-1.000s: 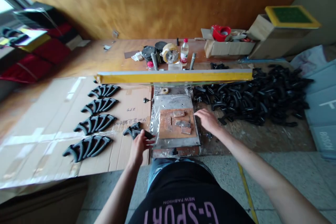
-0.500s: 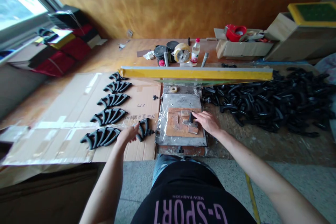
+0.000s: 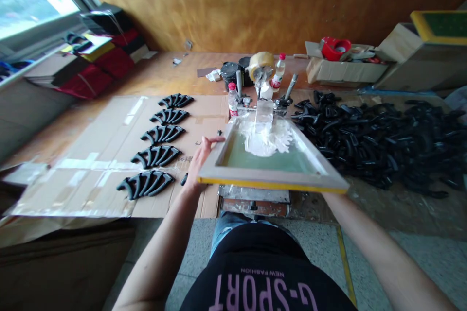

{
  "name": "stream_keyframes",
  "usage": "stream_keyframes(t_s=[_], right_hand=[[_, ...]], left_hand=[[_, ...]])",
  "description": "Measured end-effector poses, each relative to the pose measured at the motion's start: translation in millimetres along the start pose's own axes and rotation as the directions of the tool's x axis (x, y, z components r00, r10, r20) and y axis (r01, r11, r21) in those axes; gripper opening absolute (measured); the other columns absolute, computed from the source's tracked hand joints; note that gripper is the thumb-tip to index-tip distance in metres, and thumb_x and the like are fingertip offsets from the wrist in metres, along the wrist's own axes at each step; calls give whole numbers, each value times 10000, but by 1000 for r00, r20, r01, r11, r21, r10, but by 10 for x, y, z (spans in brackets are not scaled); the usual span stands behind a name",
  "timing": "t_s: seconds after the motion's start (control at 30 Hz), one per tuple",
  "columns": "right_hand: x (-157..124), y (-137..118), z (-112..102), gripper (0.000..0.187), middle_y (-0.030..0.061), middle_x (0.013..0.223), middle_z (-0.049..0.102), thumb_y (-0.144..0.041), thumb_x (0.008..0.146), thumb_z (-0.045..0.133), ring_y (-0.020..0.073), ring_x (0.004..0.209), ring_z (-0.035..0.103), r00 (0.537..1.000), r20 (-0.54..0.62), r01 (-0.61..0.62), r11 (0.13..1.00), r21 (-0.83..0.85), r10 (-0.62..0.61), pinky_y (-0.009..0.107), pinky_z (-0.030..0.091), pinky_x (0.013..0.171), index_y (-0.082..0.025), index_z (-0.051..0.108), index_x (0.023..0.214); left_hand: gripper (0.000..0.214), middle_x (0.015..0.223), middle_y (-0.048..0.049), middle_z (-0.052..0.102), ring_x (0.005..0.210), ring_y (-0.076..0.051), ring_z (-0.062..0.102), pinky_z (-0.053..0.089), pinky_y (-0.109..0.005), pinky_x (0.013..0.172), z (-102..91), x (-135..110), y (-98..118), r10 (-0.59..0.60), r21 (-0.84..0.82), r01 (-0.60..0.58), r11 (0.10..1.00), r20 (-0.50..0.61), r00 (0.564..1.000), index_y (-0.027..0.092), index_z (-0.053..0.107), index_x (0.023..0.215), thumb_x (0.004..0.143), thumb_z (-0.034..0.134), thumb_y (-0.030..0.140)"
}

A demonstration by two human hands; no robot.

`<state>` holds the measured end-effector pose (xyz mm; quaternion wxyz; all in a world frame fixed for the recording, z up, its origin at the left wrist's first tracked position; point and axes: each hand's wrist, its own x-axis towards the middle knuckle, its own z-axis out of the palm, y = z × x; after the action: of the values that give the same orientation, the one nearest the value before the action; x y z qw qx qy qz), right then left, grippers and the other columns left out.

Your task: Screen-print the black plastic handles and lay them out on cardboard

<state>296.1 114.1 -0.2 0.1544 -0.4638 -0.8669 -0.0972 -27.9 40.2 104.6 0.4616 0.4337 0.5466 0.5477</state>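
Observation:
A screen printing frame (image 3: 262, 177), grey with a yellow front edge, slants down toward me over the work plate (image 3: 237, 192). White ink (image 3: 264, 142) is smeared over the far part of its green mesh, and a squeegee (image 3: 264, 115) stands at the back. My left hand (image 3: 199, 161) grips the frame's left side near the front corner. The frame covers my right hand; only its wrist and forearm show below the right front corner. Left of my left hand, curved black handle-like parts (image 3: 146, 184) lie in several rows on the cardboard (image 3: 91, 194).
A large heap of black parts (image 3: 383, 146) lies on the right. Behind the frame are a clamp with metal rods (image 3: 291, 86), a tape roll (image 3: 261, 64), bottles (image 3: 278, 73) and black tubs (image 3: 229, 74). An open carton (image 3: 346, 70) stands back right; red boxes (image 3: 85, 73) are back left.
The raised screen frame has swung down toward me, hiding most of the plate. My left hand has left the black parts for the frame's left side; my right hand has gone beneath it.

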Motion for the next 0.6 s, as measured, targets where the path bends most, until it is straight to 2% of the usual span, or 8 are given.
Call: stream_keyframes(t_s=[0.03,0.1,0.2,0.23,0.3,0.4,0.53,0.6], right_hand=[[58,102,-55,364,91,828,708,-197,968,382,161,739,620,997,-33,-72,997,-7,72,271,547,695,-60,717,1007],[266,181,-141,346,153,1032,690,-212,947,437,223,913,641,971,-117,-205,977,57,210,348,545,803,-75,674,1159],[704,-35,-195,538,183,1357,511,-324,852,648,307,1194,521,959,-119,-227,951,209,255,454,446,998,-137,543,1345],[833,-164,-193,569,177,1358,502,-339,816,697,313,1202,507,972,-70,-204,949,239,226,453,432,1005,-147,544,1330],[983,-428,-171,438,148,1224,587,-322,812,708,284,1113,552,984,90,-169,953,252,151,400,450,945,-158,600,1204],[851,-694,-148,151,92,986,664,-252,876,612,224,926,606,961,275,-102,964,247,32,307,454,797,-170,640,999],[396,-716,-248,200,57,953,672,-87,847,514,174,836,610,902,284,218,911,349,-325,257,405,681,-183,655,951],[301,-671,-312,198,27,913,675,-75,807,539,156,785,603,863,283,282,864,417,-419,246,382,637,-202,663,896]], left_hand=[[551,790,-41,678,643,-160,613,475,-242,523,-66,-99,-179,-83,45,83,996,1,997,190,685,1088,869,466,645],[545,786,-35,675,651,-169,609,470,-243,529,-153,-237,-562,-229,105,227,968,5,973,205,657,1195,822,579,594],[721,788,-24,669,668,-161,614,464,-225,565,-176,-278,-1068,-310,140,309,941,-14,951,201,497,1398,764,679,492],[750,772,-16,661,660,-152,610,454,-216,564,-169,-262,-1188,-315,161,314,936,-21,949,197,467,1420,759,682,477],[734,742,1,647,631,-137,593,430,-202,547,-162,-219,-1337,-319,204,316,927,-19,948,200,469,1415,766,668,478],[672,753,-2,661,656,-147,607,447,-212,569,-176,-185,-1383,-334,210,329,921,-9,942,208,532,1355,759,674,483],[609,791,-25,690,717,-175,639,481,-237,624,-191,-207,-1349,-357,171,360,917,-51,933,198,605,1261,732,706,484],[595,817,-35,699,730,-180,645,485,-241,635,-187,-221,-1345,-370,150,373,916,-48,928,188,615,1234,736,701,502]])
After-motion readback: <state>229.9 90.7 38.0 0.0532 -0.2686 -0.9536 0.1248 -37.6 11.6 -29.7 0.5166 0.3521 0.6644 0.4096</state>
